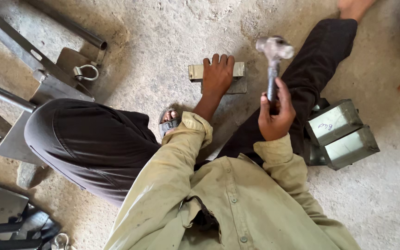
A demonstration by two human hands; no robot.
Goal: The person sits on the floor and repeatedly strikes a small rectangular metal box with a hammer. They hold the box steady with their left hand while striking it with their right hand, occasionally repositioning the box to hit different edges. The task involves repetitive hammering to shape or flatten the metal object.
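I sit on a concrete floor with my legs folded. My left hand (217, 76) presses flat on a small folded sheet-metal piece (239, 70) lying on a flat metal block in front of me. My right hand (276, 115) grips the handle of a metal hammer (274, 51), raised above the floor with its head up and slightly blurred, to the right of the metal piece. The hammer head is apart from the piece.
Two folded sheet-metal boxes (341, 132) lie by my right thigh. A steel frame with tubes and a shackle ring (86, 72) stands at the left. Dark metal parts (5, 217) lie at the bottom left. My sandalled foot (168, 121) rests near my left arm.
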